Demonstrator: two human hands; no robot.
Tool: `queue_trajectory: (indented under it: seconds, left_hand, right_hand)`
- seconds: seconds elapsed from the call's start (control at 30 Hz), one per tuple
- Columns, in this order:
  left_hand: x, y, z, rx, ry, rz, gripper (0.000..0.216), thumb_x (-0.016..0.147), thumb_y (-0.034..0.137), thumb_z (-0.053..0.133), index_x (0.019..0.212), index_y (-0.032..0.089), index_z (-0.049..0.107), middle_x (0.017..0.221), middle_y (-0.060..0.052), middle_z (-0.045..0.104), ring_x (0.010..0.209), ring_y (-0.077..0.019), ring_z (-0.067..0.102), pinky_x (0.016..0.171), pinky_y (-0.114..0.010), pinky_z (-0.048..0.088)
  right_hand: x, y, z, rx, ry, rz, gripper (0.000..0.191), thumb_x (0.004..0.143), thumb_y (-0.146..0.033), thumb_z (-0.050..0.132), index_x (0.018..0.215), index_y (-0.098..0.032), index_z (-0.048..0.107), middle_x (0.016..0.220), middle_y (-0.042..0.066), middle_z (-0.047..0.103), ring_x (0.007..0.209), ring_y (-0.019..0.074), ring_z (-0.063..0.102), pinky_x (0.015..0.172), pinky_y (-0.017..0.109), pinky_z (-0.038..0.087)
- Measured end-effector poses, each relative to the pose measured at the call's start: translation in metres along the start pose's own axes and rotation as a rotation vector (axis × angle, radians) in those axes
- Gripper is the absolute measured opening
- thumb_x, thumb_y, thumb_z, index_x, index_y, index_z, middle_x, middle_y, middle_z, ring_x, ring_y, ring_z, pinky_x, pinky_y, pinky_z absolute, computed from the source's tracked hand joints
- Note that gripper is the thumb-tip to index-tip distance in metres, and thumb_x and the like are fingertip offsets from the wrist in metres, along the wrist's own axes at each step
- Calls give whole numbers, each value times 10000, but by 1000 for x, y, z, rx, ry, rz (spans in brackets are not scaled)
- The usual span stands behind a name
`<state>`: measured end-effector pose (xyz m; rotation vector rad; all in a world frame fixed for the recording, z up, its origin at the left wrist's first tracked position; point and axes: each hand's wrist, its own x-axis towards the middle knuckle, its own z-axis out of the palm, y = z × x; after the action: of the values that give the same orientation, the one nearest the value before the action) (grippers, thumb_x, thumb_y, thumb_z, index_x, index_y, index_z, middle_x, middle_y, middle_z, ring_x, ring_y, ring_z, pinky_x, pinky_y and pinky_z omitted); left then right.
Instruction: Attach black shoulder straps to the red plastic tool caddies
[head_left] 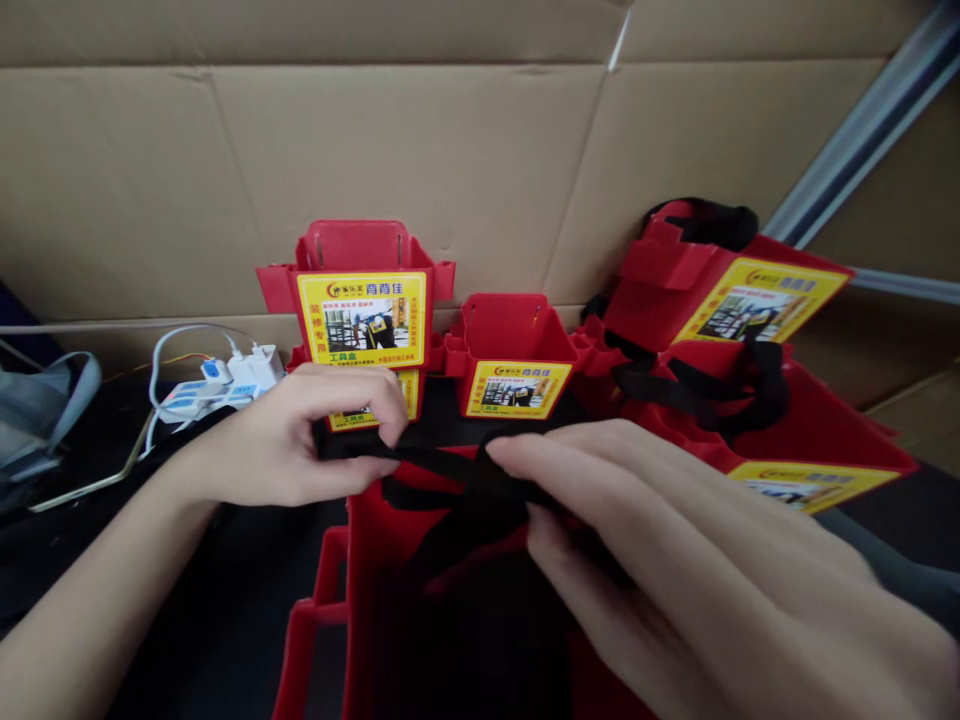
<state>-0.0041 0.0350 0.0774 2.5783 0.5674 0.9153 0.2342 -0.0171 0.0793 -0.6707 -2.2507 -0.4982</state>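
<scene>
A red plastic tool box (375, 600) stands right below me with its open top facing up. A black strap (442, 463) runs across its upper edge. My left hand (300, 445) pinches the strap's left end between thumb and fingers. My right hand (675, 560) lies over the box's right side, its fingers pressed together on the strap near the middle. The inside of the box is dark and partly hidden by my right hand.
Two stacked red boxes with yellow labels (364, 310) and a single one (514, 360) stand behind. More red boxes with black straps (735, 330) are piled at the right. A white power strip with chargers (217, 385) lies at the left. Cardboard (450, 150) forms the back wall.
</scene>
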Motion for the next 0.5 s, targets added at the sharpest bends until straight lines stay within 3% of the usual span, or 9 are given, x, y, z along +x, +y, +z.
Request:
queue_trajectory:
  seconds: [0.1,0.2,0.3,0.4,0.5]
  left_hand:
    - [-1,4,-8,85,-80,-27,158,748,25,573,777,171,521,772,-10,586,747,-119,567,706,-245,462]
    - [-1,4,-11,71,-64,-5,139,763,43,567,723,172,536,746,-19,599,713,-118,580,673,-235,459]
    - [-1,2,-11,46,-40,-5,151,780,60,557,688,180,552,736,-29,616,699,-126,592,659,-244,465]
    - [-1,-2,-7,-58,-73,-20,108,781,92,586,730,184,561,832,-52,662,818,-164,618,748,-290,485]
    - [0,-7,4,-266,-7,-48,93,779,134,615,770,180,535,834,-52,672,877,-188,617,800,-345,483]
  right_hand:
    - [-4,-5,-1,0,-7,-55,265,848,-124,368,910,-195,615,784,47,663,691,169,613,634,260,515]
    - [-13,-14,6,-9,-56,-119,275,824,-98,388,793,-239,621,693,33,653,647,178,614,554,263,513]
    - [-21,-18,18,57,-296,-113,216,775,-69,457,779,-219,612,712,27,648,616,160,616,498,241,511]
    - [-26,-15,26,144,-574,-52,235,708,-46,519,868,-188,614,852,26,659,640,141,635,523,221,537]
    - [-26,-14,25,180,-548,21,355,672,-1,501,967,-163,617,928,22,668,723,155,654,626,247,563]
